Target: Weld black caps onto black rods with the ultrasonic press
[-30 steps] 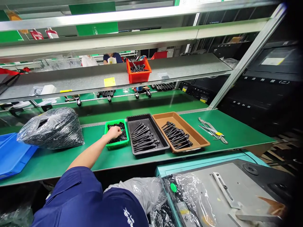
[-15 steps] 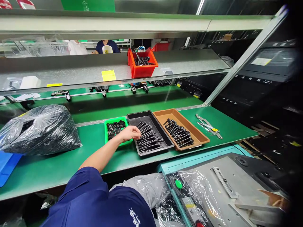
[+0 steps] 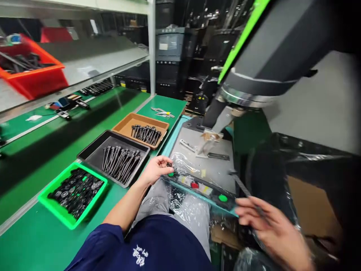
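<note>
In my left hand [image 3: 156,171], a small black part [image 3: 169,164] is pinched between thumb and fingertips, over the near edge of the machine base. My right hand [image 3: 273,226], blurred by motion, is closed around a thin black rod [image 3: 241,184] with a wider end, to the right of the machine's front panel. Similar black rods [image 3: 121,162] lie in a row in the black tray [image 3: 93,148], and more in the brown tray [image 3: 124,122] behind it. Nearest on the bench, a green bin [image 3: 56,214] holds many small black parts [image 3: 76,190].
The machine's metal plate [image 3: 214,177] carries clamps and stands under a large dark press head [image 3: 245,82]. Green buttons [image 3: 222,198] and a red button [image 3: 194,184] line its front. Pliers [image 3: 163,113] lie on the green bench. A red bin [image 3: 34,75] sits on the shelf.
The view has swung right, toward the machine. My left hand has left the trays and now holds a small black part near the machine's edge. My right hand has come into view with a rod.
</note>
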Demonstrator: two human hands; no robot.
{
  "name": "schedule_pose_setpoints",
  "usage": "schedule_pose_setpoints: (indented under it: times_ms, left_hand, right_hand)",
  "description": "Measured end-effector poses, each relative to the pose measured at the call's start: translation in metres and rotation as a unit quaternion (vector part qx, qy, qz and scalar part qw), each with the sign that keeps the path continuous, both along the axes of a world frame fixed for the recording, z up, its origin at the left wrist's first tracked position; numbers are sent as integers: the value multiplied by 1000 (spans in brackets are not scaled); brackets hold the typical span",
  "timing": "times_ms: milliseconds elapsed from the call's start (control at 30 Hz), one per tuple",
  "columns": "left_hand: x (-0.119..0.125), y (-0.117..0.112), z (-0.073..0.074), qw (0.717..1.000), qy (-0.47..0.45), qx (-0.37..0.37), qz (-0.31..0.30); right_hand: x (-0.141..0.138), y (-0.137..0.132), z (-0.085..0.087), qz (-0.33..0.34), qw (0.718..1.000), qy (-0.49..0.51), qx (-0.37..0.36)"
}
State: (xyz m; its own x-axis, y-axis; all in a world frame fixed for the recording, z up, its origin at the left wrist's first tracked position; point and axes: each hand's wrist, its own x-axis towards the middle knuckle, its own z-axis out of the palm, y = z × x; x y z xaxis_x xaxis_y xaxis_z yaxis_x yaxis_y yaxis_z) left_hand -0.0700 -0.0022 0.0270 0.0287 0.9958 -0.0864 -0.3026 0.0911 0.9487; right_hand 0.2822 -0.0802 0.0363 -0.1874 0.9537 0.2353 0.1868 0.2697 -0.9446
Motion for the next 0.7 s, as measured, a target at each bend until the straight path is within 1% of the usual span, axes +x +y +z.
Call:
schedule_pose_setpoints:
  times_ms: [33,67,133,200,267,333,467,567,700]
  left_hand:
    - [7,2,-1,1000,12,1,-11]
    - [13,3,-1,1000,20,1,-22]
    - [17,1,-2,999,14,-3,-46]
    - [14,-3,-2,997,-11,-6,-75]
    - [8,-8,-3,995,-35,-3,-99]
    - [3,-11,-5,991,-47,-3,-123]
    - [-1,-15,-9,986,-46,-8,-157]
    - [-1,-15,-10,987,-41,-10,-158]
    - [-1,-14,-10,985,-38,-16,-165]
  right_hand:
    - [-17,-3,-6,32,997,42,-52]
    - [-37,-4,-12,56,990,90,-90]
    - [-76,-3,-21,69,978,135,-144]
    - [-104,1,-28,75,970,165,-161]
    - [-120,3,-32,66,966,187,-165]
    - [-124,4,-35,49,967,188,-163]
    - [-122,8,-39,36,979,147,-139]
    - [-119,10,-41,32,988,107,-108]
    - [-113,11,-43,31,997,22,-61]
